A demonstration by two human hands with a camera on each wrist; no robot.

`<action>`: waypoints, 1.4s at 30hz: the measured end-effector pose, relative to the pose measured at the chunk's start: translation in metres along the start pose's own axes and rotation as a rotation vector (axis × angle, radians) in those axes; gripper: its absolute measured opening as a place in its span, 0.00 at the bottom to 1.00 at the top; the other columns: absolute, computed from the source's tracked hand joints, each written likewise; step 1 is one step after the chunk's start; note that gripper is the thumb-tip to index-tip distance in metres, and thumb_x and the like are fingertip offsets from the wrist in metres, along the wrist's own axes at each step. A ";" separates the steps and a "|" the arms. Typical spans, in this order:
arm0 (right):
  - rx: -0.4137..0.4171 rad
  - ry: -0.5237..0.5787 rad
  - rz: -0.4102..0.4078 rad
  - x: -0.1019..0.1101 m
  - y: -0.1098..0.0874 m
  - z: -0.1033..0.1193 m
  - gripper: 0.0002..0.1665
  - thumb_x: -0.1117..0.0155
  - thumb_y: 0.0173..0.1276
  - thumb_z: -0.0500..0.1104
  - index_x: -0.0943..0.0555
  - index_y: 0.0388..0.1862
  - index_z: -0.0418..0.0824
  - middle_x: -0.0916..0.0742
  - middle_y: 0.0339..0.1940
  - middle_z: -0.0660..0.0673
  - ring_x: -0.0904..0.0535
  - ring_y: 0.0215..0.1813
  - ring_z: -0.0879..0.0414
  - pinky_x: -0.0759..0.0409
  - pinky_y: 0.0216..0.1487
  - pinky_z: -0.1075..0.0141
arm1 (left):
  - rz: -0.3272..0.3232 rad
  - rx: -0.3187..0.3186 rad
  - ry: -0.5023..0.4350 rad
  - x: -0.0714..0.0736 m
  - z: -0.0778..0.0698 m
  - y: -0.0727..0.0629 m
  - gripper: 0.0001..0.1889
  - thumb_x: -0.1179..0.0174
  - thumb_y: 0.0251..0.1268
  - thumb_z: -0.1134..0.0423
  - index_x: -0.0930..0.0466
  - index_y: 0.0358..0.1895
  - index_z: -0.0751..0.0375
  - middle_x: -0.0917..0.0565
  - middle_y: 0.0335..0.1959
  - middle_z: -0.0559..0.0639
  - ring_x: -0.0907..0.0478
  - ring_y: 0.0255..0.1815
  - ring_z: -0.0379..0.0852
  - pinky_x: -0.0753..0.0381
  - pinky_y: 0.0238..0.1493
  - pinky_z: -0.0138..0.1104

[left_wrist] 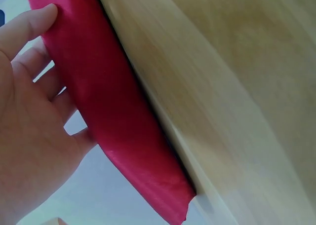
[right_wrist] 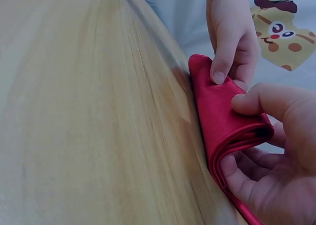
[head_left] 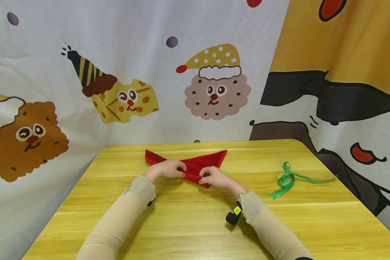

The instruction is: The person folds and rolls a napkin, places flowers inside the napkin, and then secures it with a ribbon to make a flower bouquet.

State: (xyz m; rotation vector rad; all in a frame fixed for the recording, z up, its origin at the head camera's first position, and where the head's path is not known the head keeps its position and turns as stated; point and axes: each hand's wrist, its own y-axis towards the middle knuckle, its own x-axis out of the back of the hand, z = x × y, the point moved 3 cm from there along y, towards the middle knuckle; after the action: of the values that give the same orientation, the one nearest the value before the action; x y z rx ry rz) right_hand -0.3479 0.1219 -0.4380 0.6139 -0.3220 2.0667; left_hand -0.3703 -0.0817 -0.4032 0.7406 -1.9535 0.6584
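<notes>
A red satin-like cloth [head_left: 198,163] lies toward the far side of the table, its near edge folded over in layers and two pointed corners spreading outward at the back. My left hand [head_left: 167,169] pinches the folded edge, thumb on top and fingers beneath, as the left wrist view shows on the cloth [left_wrist: 103,87]. Close by on the right, my right hand [head_left: 214,177] grips the same fold between thumb and fingers. In the right wrist view the rolled layers of the cloth [right_wrist: 227,111] show at its end, beside the right hand [right_wrist: 291,136].
A green ribbon [head_left: 286,180] with loops and a long tail lies on the right of the wooden table [head_left: 182,224]. Behind the table hangs a white curtain [head_left: 133,36] with cartoon prints. A black wrist device [head_left: 233,216] sits at the right cuff.
</notes>
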 end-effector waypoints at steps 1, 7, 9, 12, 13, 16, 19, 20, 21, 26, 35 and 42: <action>-0.014 0.018 -0.002 0.000 0.000 -0.001 0.05 0.33 0.58 0.37 0.22 0.32 0.39 0.22 0.24 0.52 0.29 0.27 0.60 0.29 0.32 0.67 | 0.001 0.012 -0.003 0.000 0.000 0.000 0.04 0.42 0.68 0.62 0.23 0.33 0.55 0.25 0.30 0.45 0.30 0.33 0.44 0.31 0.41 0.38; -0.081 0.179 0.001 0.001 -0.001 -0.003 0.06 0.34 0.59 0.37 0.22 0.34 0.38 0.21 0.27 0.50 0.28 0.26 0.58 0.25 0.31 0.66 | 0.014 0.072 -0.019 0.001 0.000 0.000 0.06 0.44 0.71 0.59 0.24 0.35 0.55 0.28 0.28 0.44 0.32 0.30 0.42 0.32 0.40 0.37; -0.102 0.248 0.010 0.001 -0.001 -0.004 0.06 0.35 0.60 0.36 0.23 0.35 0.36 0.21 0.29 0.49 0.29 0.25 0.58 0.25 0.30 0.67 | 0.022 0.089 -0.026 0.001 -0.001 0.000 0.09 0.45 0.72 0.59 0.26 0.33 0.57 0.30 0.24 0.45 0.34 0.27 0.42 0.33 0.36 0.37; -0.131 0.338 0.019 0.000 -0.002 -0.005 0.06 0.37 0.61 0.35 0.24 0.36 0.35 0.22 0.30 0.48 0.28 0.25 0.58 0.25 0.30 0.68 | 0.025 0.123 -0.003 0.003 -0.002 0.000 0.10 0.46 0.72 0.57 0.27 0.32 0.57 0.33 0.23 0.45 0.35 0.26 0.42 0.35 0.35 0.36; -0.135 0.357 0.016 0.001 -0.002 -0.006 0.06 0.37 0.61 0.35 0.25 0.36 0.35 0.23 0.30 0.48 0.28 0.26 0.58 0.25 0.29 0.68 | 0.026 0.133 0.011 0.003 -0.002 0.000 0.10 0.46 0.72 0.56 0.27 0.32 0.56 0.32 0.23 0.45 0.35 0.26 0.42 0.35 0.35 0.36; -0.133 0.402 0.004 0.002 0.000 -0.009 0.06 0.38 0.62 0.34 0.25 0.36 0.35 0.23 0.31 0.47 0.26 0.29 0.58 0.24 0.30 0.67 | 0.025 0.163 0.064 0.005 -0.004 0.002 0.11 0.47 0.72 0.54 0.27 0.32 0.54 0.32 0.23 0.44 0.35 0.27 0.42 0.35 0.36 0.37; -0.127 0.408 -0.022 0.004 0.001 -0.011 0.06 0.39 0.62 0.33 0.25 0.37 0.34 0.23 0.33 0.46 0.24 0.31 0.57 0.23 0.30 0.66 | 0.025 0.176 0.091 0.008 -0.005 0.004 0.13 0.48 0.72 0.52 0.28 0.30 0.54 0.32 0.22 0.44 0.33 0.28 0.43 0.36 0.45 0.41; -0.126 0.402 -0.035 0.005 0.001 -0.011 0.05 0.39 0.63 0.33 0.25 0.37 0.34 0.23 0.34 0.46 0.24 0.31 0.57 0.22 0.31 0.66 | 0.022 0.180 0.101 0.009 -0.005 0.005 0.13 0.48 0.72 0.51 0.27 0.30 0.53 0.31 0.23 0.44 0.33 0.29 0.42 0.36 0.50 0.43; -0.122 0.385 -0.050 0.006 0.001 -0.011 0.06 0.38 0.63 0.33 0.25 0.37 0.34 0.23 0.35 0.46 0.24 0.30 0.57 0.22 0.31 0.67 | 0.017 0.183 0.102 0.009 -0.004 0.006 0.13 0.48 0.72 0.50 0.27 0.31 0.52 0.31 0.23 0.44 0.32 0.30 0.42 0.38 0.55 0.46; -0.102 0.295 -0.123 0.014 0.000 -0.009 0.07 0.37 0.63 0.34 0.24 0.39 0.33 0.22 0.36 0.45 0.24 0.29 0.58 0.24 0.31 0.67 | -0.035 0.190 0.145 0.011 -0.002 0.009 0.13 0.47 0.71 0.46 0.24 0.34 0.49 0.27 0.24 0.42 0.27 0.33 0.42 0.50 0.67 0.56; -0.092 0.277 -0.178 0.018 0.001 -0.016 0.09 0.37 0.65 0.34 0.24 0.41 0.29 0.21 0.35 0.45 0.25 0.29 0.56 0.23 0.31 0.63 | -0.141 0.195 0.229 0.006 -0.001 0.017 0.14 0.44 0.69 0.46 0.20 0.48 0.48 0.18 0.43 0.41 0.22 0.49 0.46 0.49 0.66 0.60; -0.111 0.121 -0.261 0.021 0.003 -0.022 0.08 0.33 0.63 0.35 0.21 0.39 0.34 0.18 0.34 0.47 0.26 0.26 0.58 0.23 0.29 0.65 | -0.173 0.190 0.235 0.001 -0.006 0.020 0.19 0.42 0.69 0.48 0.22 0.58 0.49 0.20 0.57 0.45 0.25 0.60 0.49 0.52 0.67 0.61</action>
State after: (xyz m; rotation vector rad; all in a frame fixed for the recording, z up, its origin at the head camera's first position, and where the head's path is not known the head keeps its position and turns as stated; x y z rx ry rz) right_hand -0.3660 0.1454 -0.4448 0.4368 -0.2697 1.8130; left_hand -0.3816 -0.0647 -0.4026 0.8951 -1.6085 0.7940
